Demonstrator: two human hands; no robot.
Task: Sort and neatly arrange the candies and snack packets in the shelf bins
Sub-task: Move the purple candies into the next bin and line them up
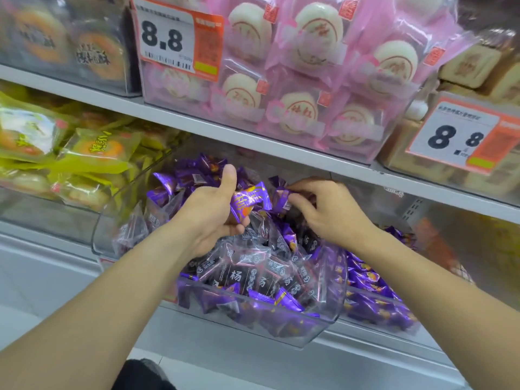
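My left hand (216, 209) grips 1 purple packet (249, 199) at frame centre, fingers curled round it. My right hand (323, 209) pinches another packet (281, 197) above the clear bin (253, 327), whose heap looks jumbled; sorting seems barely begun.

Two orange-and-white price tags reading 8.8, one at upper left (168, 38) and one at far right (461, 136), hang on the fronts of clear containers on a white shelf board (253, 133). A pale floor (42, 282) lies below the shelving, with a dark shape (140, 375) at the bottom edge.
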